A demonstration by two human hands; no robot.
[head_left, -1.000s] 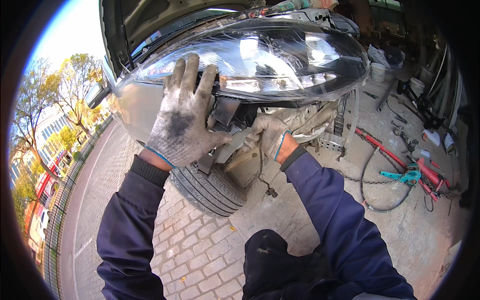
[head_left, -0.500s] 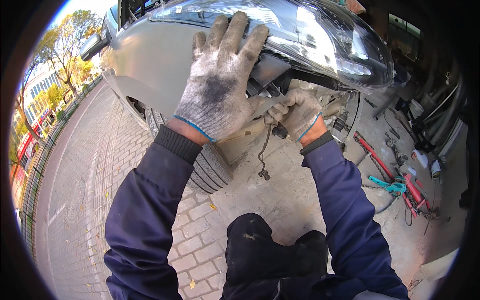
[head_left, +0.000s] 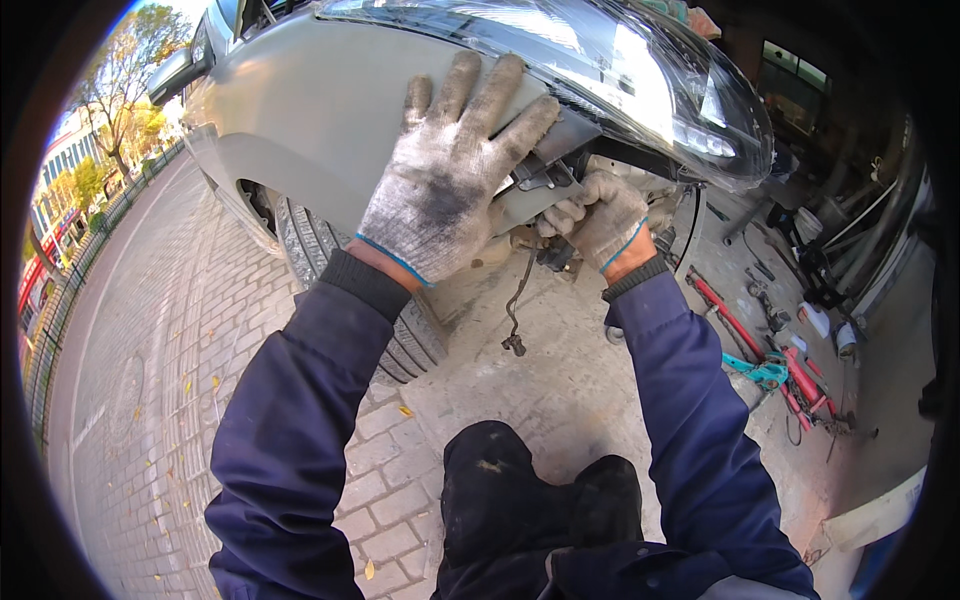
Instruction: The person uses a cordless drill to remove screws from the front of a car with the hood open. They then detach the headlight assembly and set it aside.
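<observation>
My gloved left hand (head_left: 440, 190) rests open, fingers spread, on the silver fender (head_left: 300, 120) just below the headlight (head_left: 680, 100), which is covered in crinkled clear film. My gloved right hand (head_left: 608, 222) is closed, fingers curled beside a grey metal bracket (head_left: 535, 205) under the lamp; what they grip is hidden. A black part (head_left: 556, 256) sits just below those fingers, and a thin cable (head_left: 520, 292) hangs down to a small dark connector (head_left: 515, 345).
The front tyre (head_left: 415, 345) stands under the fender. On the garage floor at right lie a red jack tool (head_left: 730, 315), a teal tool (head_left: 768, 372), chains and a bottle (head_left: 846, 340). Cobbled pavement (head_left: 200, 380) and a railing run along the left.
My view has shifted, bringing more fender into sight at upper left. My left hand appears farther right, still flat on the car. A dark part has come into view below my curled right fingers.
</observation>
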